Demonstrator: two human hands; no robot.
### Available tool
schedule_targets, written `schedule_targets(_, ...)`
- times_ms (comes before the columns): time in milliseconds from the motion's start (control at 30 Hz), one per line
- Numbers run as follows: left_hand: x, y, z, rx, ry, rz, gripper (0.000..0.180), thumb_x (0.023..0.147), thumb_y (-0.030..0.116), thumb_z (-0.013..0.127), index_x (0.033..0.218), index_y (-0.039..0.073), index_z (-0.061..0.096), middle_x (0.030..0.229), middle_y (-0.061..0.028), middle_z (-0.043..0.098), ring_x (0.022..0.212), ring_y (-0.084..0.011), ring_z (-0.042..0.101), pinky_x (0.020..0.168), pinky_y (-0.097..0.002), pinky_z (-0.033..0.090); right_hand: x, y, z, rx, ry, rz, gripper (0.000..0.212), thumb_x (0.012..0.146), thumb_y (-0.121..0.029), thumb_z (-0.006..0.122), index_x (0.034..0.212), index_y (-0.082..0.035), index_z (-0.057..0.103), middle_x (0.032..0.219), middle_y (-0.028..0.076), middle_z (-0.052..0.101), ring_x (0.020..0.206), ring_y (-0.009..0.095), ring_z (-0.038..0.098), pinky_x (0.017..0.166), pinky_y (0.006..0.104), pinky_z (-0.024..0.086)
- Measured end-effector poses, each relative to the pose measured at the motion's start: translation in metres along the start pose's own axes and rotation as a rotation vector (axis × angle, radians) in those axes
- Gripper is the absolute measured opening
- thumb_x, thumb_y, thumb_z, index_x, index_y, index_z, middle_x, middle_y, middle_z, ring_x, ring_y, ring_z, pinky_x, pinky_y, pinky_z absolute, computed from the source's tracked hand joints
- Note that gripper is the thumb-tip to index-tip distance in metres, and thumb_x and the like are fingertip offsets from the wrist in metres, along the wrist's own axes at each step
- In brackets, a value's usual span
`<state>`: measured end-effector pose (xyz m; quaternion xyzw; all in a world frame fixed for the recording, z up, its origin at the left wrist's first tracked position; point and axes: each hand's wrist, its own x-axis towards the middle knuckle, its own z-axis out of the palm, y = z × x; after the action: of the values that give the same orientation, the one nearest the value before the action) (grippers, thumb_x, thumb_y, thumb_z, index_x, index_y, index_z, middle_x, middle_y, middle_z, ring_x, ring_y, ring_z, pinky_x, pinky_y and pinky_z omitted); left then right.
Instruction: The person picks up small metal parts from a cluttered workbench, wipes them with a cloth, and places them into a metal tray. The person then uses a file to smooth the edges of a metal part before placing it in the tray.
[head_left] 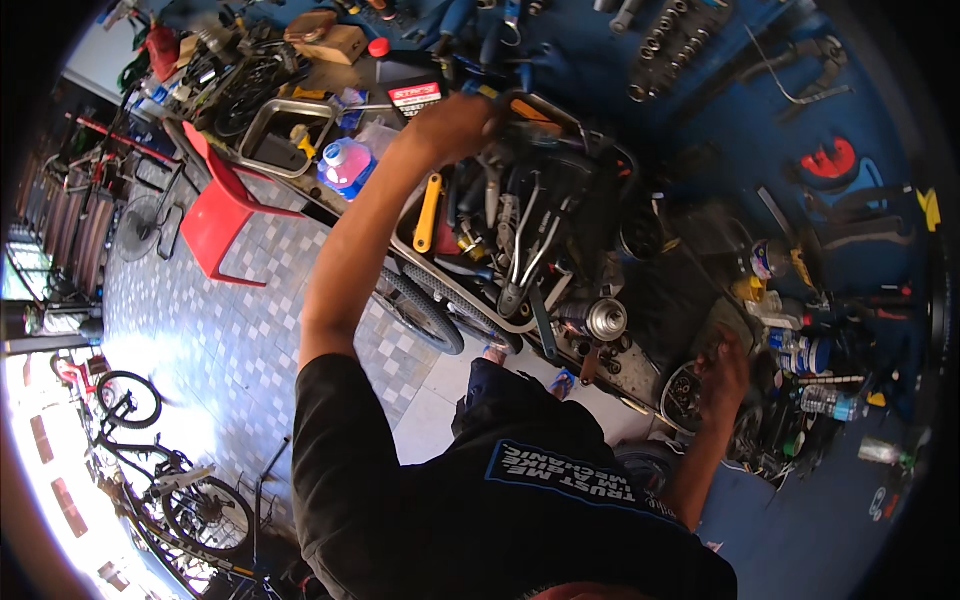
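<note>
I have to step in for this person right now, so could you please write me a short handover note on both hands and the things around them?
Left hand: stretched out to the metal tool tray, closed on an orange-handled tool at its far end.
Right hand: down among clutter on the dark workbench; whether it grips anything cannot be told.
In the tray: yellow wrench, pliers and other tools.
Done: one tool in hand.
Left: nothing visibly set out; right hand's pick unclear.

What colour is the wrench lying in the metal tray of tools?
Yellow; the wrench shows best in the head view, just below the left forearm.
</note>
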<state>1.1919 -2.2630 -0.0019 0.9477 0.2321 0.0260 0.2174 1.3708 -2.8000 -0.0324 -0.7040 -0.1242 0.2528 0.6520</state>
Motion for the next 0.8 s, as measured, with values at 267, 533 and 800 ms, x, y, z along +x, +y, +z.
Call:
schedule_targets(267,-0.098,0.072,0.097,-0.117,0.083,-0.144,0.123,0.075,0.059,0.089,0.169,0.021,0.02,0.162,-0.0329,0.038,0.144,-0.053,0.045,0.117,-0.0558,0.045,0.019,0.004,0.002,0.079,-0.008,-0.052,0.046,0.104,-0.038,0.065,0.135,-0.004,0.064,0.104,0.001,0.059,0.083,0.016,0.061,0.066,0.0307,0.048)
schedule_targets(533,-0.091,0.077,0.137,-0.395,0.419,-0.071,0.107,0.075,0.005,0.084,0.163,0.011,0.025,0.149,-0.0264,0.052,0.136,-0.0497,0.052,0.115,-0.0504,0.046,0.118,0.0,0.067,0.448,-0.258,0.138,0.034,0.108,-0.039,0.061,0.117,-0.006,0.066,0.101,0.002,0.062,0.077,0.015,0.062,0.053,0.0304,0.047)
schedule_targets(800,-0.104,0.037,0.046,-0.085,0.671,-0.134,0.097,0.079,0.007,0.079,0.163,0.014,0.031,0.137,-0.0293,0.054,0.122,-0.0515,0.06,0.099,-0.054,0.054,0.14,-0.013,0.198,-0.823,-0.617,-0.637,0.059,0.088,-0.035,0.087,0.141,-0.021,0.064,0.102,0.007,0.065,0.09,0.018,0.07,0.078,0.0332,0.055)
